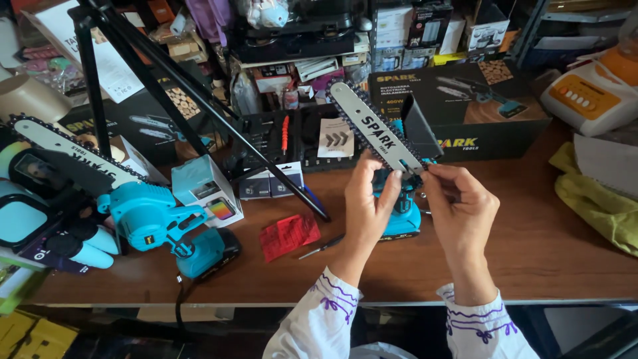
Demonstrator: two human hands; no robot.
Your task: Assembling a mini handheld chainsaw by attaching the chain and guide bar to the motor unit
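Both hands pinch the guide bar (372,129) of a blue mini chainsaw (402,213) standing on the wooden workbench (531,246): left hand (369,199) fingers closed on the bar's lower edge, right hand (458,199) fingertips closed on the chain beside it. A second blue mini chainsaw (153,223) lies well apart at left, near a red paper (289,234) and a small screwdriver (322,247).

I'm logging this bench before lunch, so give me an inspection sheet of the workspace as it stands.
Surface: brown wooden bench, crowded at left and rear.
Job's things: blue mini chainsaw standing at centre, guide bar slanting up-left.
Clutter: second blue chainsaw lying at left, red paper, screwdriver, small boxes, yellow cloth.
Grippers: left hand and right hand both pinch the bar's base.
Cables: one black cable hanging off the front edge.
Surroundings: black tripod, stacked product boxes, shelves behind.
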